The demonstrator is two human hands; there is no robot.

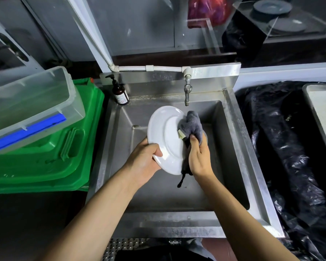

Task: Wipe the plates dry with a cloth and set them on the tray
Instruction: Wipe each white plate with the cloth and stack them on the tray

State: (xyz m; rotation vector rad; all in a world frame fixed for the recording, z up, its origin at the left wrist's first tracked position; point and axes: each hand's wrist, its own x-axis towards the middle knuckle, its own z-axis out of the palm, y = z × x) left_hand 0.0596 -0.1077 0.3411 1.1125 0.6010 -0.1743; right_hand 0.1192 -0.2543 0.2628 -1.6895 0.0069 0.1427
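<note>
A white plate (163, 136) is held tilted over the steel sink (231, 147), its underside facing me. My left hand (143, 159) grips its lower left rim, thumb on the near face. My right hand (200, 157) holds a bunched grey cloth (191, 125) pressed against the plate's right side; a dark end of the cloth hangs down below the plate. A grey tray (318, 113) lies at the right edge, with the rim of a white plate just showing on it.
A tap (187, 91) sticks out over the sink's back wall, close above the plate. A brown pump bottle (120, 93) stands at the sink's back left corner. Left are green crates (51, 157) with a clear plastic box (30, 108) on top. Black plastic sheeting (282, 147) covers the right counter.
</note>
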